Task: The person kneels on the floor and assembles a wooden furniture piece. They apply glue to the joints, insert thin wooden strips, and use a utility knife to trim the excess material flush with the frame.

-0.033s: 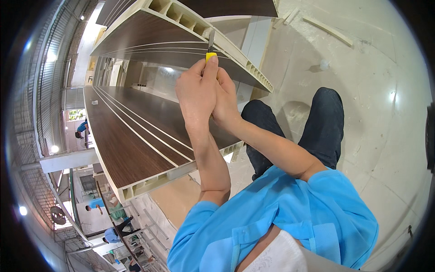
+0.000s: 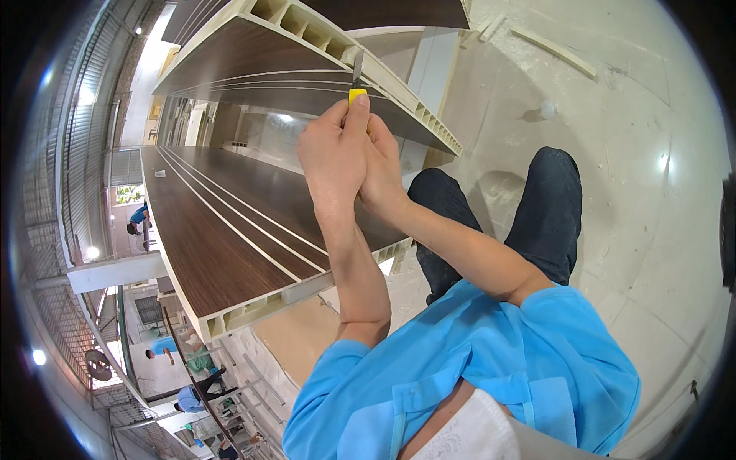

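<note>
A utility knife [image 2: 357, 96] with a yellow end points away from me, its metal blade extended. My left hand [image 2: 331, 153] closes around its handle, with the thumb laid along it. My right hand [image 2: 382, 165] is closed against the left one and also grips the handle; most of the handle is hidden by my fingers. Beneath and to the left of my hands lies a dark brown wood-grain door panel [image 2: 207, 222] with pale stripes and a hollow-celled cream edge. Beyond the blade tip, a second striped panel [image 2: 261, 57] stands with its hollow edge showing.
Pale strips [image 2: 553, 52] lie on the light tiled floor [image 2: 652, 230] at the far right. My dark-trousered legs are beside the panels. At the lower left, several people in blue work near metal racks [image 2: 253, 383]. A wall fan [image 2: 98, 364] hangs at the left.
</note>
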A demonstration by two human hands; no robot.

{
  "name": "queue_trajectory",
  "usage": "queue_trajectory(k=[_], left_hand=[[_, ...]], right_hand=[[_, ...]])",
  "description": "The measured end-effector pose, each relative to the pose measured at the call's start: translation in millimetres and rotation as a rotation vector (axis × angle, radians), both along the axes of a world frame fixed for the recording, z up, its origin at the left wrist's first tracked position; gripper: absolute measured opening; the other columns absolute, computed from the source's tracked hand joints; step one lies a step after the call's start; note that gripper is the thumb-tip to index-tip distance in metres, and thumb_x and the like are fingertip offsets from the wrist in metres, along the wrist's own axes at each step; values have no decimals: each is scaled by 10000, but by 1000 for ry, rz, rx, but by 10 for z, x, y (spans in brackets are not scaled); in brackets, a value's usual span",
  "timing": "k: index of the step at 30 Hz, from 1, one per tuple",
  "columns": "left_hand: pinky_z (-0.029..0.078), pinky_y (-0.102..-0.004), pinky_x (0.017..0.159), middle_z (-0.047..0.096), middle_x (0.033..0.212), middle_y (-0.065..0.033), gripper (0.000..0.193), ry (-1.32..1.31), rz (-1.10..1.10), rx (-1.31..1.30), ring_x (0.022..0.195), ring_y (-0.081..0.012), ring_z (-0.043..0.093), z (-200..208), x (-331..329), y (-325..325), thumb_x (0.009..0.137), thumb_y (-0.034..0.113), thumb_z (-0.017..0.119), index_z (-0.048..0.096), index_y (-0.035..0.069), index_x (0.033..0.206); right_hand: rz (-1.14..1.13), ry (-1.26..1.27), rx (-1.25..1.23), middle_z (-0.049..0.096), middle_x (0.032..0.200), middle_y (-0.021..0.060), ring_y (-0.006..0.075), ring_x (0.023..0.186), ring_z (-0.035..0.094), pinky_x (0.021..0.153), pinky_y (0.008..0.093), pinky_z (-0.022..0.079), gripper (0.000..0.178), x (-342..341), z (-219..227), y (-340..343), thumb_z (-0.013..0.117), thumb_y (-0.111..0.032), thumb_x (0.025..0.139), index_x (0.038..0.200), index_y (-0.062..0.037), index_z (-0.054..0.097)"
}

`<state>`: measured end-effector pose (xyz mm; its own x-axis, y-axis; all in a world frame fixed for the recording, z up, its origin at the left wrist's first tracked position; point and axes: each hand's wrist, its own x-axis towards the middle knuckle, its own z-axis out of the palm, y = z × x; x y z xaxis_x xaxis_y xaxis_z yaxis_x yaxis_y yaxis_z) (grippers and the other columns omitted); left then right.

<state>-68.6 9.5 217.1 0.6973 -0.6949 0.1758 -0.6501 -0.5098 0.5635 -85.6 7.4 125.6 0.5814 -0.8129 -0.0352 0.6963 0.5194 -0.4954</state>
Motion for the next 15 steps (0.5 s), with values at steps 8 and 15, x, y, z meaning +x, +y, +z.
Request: queue_trajectory(k=[8, 15], left_hand=[[527, -459, 755, 744, 851, -216, 412, -40, -26, -16, 789, -370, 696, -262, 89, -32, 1042, 391, 626, 760, 6, 978], [549, -497, 827, 755, 919, -233, 442, -113, -75, 142, 892, -419, 725, -485, 177, -23, 1036, 420, 601, 760, 9, 1002]], right_hand=[[-79, -37, -40, 625, 993, 3, 57, 890, 578, 743, 252, 501, 161, 114, -254, -56, 557, -198, 1121, 1130, -39, 580], [-162, -26, -56, 625, 981, 8, 86, 918, 591, 784, 272, 504, 222, 140, -444, 48, 564, -255, 1121, 1149, -36, 586]])
